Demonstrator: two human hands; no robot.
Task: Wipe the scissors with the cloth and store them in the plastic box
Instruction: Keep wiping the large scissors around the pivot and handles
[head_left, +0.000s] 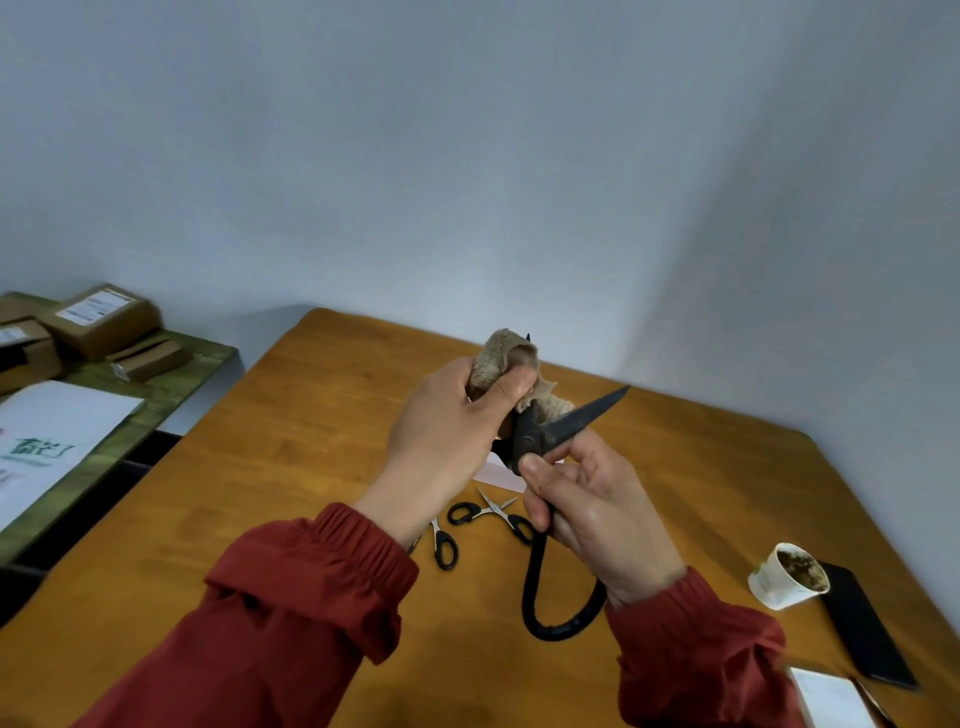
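Above the wooden table (291, 467), my right hand (597, 509) grips large black iron scissors (569, 423) by the handle near the pivot. Their blades are spread: one points up right, the other is wrapped in a beige cloth (501, 358). My left hand (457, 431) pinches that cloth around the wrapped blade, whose tip pokes out at the top. The looped black handle hangs below my right wrist. Two small scissors with black handles (488, 512) (444, 545) lie on the table under my hands. No plastic box is visible.
A paper cup (787, 577) with brown residue leans on a black flat object (867, 629) at the right. A white item (831, 699) sits at the bottom right corner. A pink paper (498, 473) lies under my hands. Cardboard boxes (104, 319) and a white sheet (47, 441) rest on the green side table at left.
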